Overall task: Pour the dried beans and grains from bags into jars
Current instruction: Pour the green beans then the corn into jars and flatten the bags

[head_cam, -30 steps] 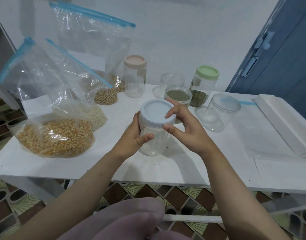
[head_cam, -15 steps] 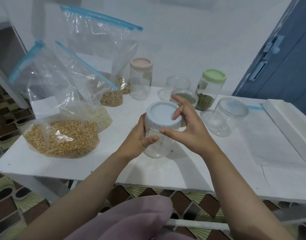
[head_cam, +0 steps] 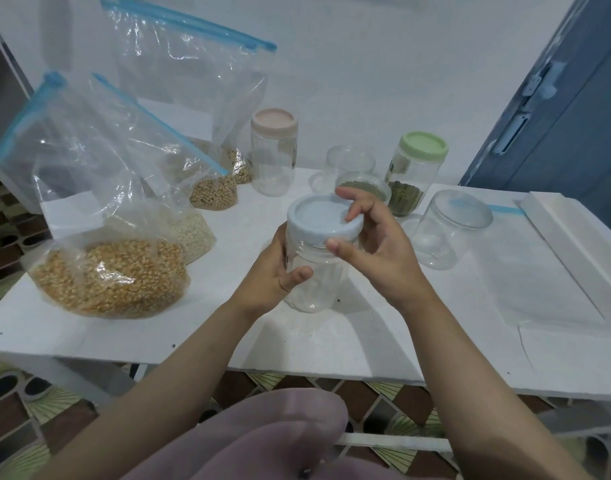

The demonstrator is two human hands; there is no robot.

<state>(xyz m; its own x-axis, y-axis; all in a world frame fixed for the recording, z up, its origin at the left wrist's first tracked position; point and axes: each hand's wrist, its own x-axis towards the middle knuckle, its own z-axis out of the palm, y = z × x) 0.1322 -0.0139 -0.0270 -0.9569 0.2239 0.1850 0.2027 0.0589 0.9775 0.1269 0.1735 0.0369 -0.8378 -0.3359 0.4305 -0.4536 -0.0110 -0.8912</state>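
Note:
An empty clear jar (head_cam: 314, 282) with a pale blue lid (head_cam: 323, 220) stands at the middle of the white table (head_cam: 228, 334). My left hand (head_cam: 273, 275) grips the jar's body from the left. My right hand (head_cam: 376, 244) pinches the lid's rim with thumb and fingers. Left of the jar lies a zip bag of yellow corn kernels (head_cam: 110, 275). Behind it sit a bag of white grain (head_cam: 193, 233), a bag of tan beans (head_cam: 212, 192) and a further bag (head_cam: 240, 168).
At the back stand a pink-lidded empty jar (head_cam: 273, 154), a green-lidded jar with green beans (head_cam: 415, 171), an open jar of green beans (head_cam: 364, 188) and clear empty jars (head_cam: 449, 226). A white box (head_cam: 581, 244) lies at right. A blue door (head_cam: 556, 109) is behind.
My right hand has shifted round the lid, thumb now at the front of the rim. The jar stays in place in my left hand. The view moved slightly closer.

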